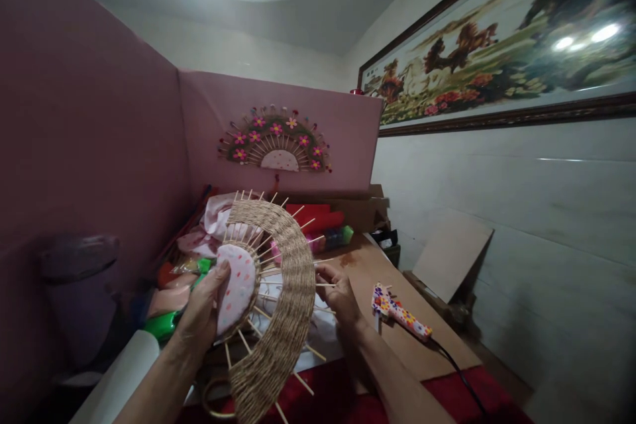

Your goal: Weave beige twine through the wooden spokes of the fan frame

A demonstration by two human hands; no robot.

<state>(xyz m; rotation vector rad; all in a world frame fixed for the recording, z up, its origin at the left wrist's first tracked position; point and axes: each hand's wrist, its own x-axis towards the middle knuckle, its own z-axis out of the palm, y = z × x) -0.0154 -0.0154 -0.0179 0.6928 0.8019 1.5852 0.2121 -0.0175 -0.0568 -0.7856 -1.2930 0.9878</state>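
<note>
A long framed painting of horses [501, 40] hangs high on the wall, far above and to the right of the right hand [339, 297]. A pink partition [99, 126] rises beyond both hands, and a finished fan with pink flowers [277, 142] is fixed to it, well above them. The brown surface [422, 344] runs out to the right of the right hand.

Between the hands stands the half-made woven fan [278, 291], tilted on edge, its band of twine arcing from above the left hand [201, 315] down toward the bottom of the view, thin wooden sticks poking out around it. The left hand is clasped on the fan's padded, pink-dotted white centre [237, 288], thumb on its face. The right hand pinches at the sticks on the fan's far side; what its fingertips grip is too small to tell apart.

Just right of the right hand a flower-patterned glue gun [397, 311] lies on the surface, its black cord [460, 374] trailing nearer the viewer. Behind the fan lies a heap of cloth and bright rolls [322, 222].
</note>
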